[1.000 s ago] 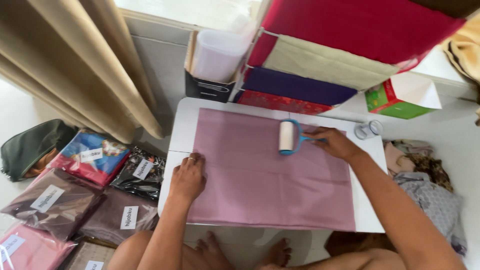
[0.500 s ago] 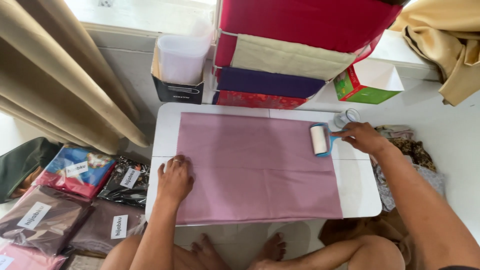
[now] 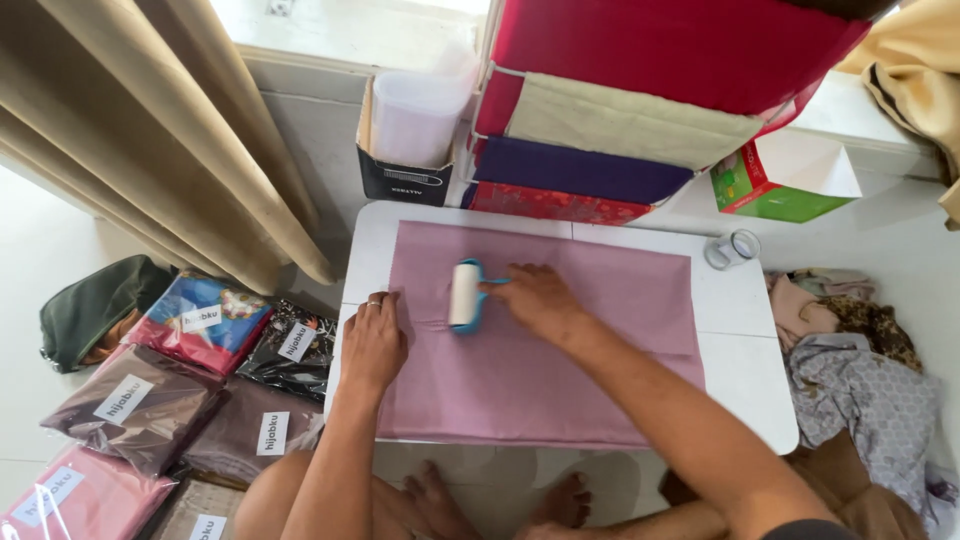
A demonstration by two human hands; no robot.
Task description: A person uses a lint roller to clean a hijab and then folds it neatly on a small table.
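On the low white tabletop (image 3: pixel 745 400) lies one flat mauve rectangular cloth (image 3: pixel 560 370), and over its left third we now find the lint roller with white sticky drum and blue handle (image 3: pixel 466 296). Half a second ago the roller stood at the cloth's right edge, so it has crossed nearly the full width leftward, and most of the upper band has been rolled. Our right hand (image 3: pixel 540 298) keeps its fingers curled around the blue handle; our left hand (image 3: pixel 374 343), wearing one ring, still rests flat on the cloth's left edge with fingers pressed together, pinning it. We count one roller, one cloth, one small clear tape roll (image 3: pixel 732 248) at the tabletop's far right corner, and at least six clear-wrapped fabric packets (image 3: pixel 200 318) on the floor to our left.
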